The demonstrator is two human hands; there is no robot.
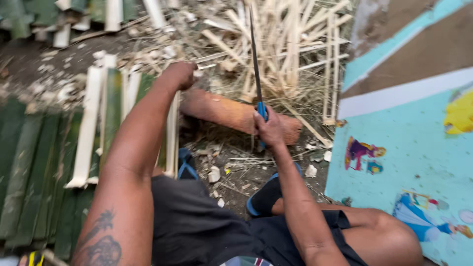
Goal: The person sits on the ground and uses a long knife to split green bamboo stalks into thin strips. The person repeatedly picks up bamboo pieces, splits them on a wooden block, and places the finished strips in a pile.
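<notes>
My right hand [270,129] grips the blue handle of a long dark knife [255,59], whose blade points up and away over a pile of pale split bamboo strips [290,44]. My left hand [178,75] is closed around a thin bamboo strip [209,58] near the top of a row of split green bamboo slats [106,113]. A brown wooden log [226,112] lies on the ground between the two hands, just under the right hand. What the left fingers hold is partly hidden and blurred.
Green bamboo slats [29,167] cover the ground at left. A turquoise mat with cartoon pictures [409,162] lies at right. My feet in blue sandals [266,194] rest on dirt strewn with chips. More cut bamboo pieces [74,19] lie at top left.
</notes>
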